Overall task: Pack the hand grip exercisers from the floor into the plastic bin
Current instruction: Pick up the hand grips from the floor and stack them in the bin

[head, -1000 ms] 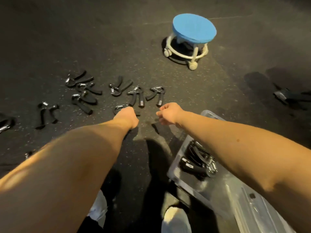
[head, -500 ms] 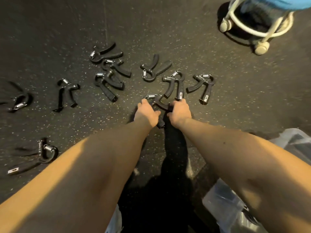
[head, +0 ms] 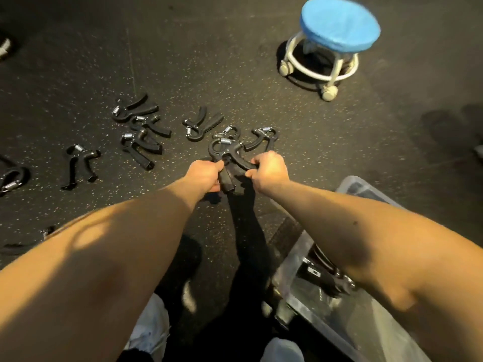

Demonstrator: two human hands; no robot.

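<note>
Spreading across the whole view: dark rubber floor (head: pixel 261 74) flecked with pale specks, a seam line running away from the camera. Lower right of it, clear plastic bin (head: pixel 295 259), tilted to the view, one corner reaching up toward the right forearm; inside, dark packed exercisers (head: pixel 324 270) with silver springs, partly hidden by that forearm. A small white label on one of them, too blurred to read.

Far beyond the bin, upper right: low rolling stool (head: pixel 337 30), blue round seat, white ring frame on castors, well apart from everything else.

Beyond the bin and to its left, at the centre: left hand (head: pixel 203 176) and right hand (head: pixel 269 171), close together, both clamped on the held exerciser (head: pixel 230 155), one on each black handle, its spring end lifted and pointing away. Possibly a second handle pair bunched beneath the left fingers; cannot tell.

Just behind the hands, on the floor: two exercisers (head: pixel 264 139), partly blocked by the held one. Further left of the bin, a single one (head: pixel 201 124) lying open like a V; then a cluster of three (head: pixel 141 131) overlapping one another. Further left still, a lone exerciser (head: pixel 78 165), handles spread, and another (head: pixel 13 178) at the left edge, cut off.

Below the arms, near the bin's near corner: pale shoes (head: pixel 282 351) and light trouser fabric. No readable writing anywhere.
</note>
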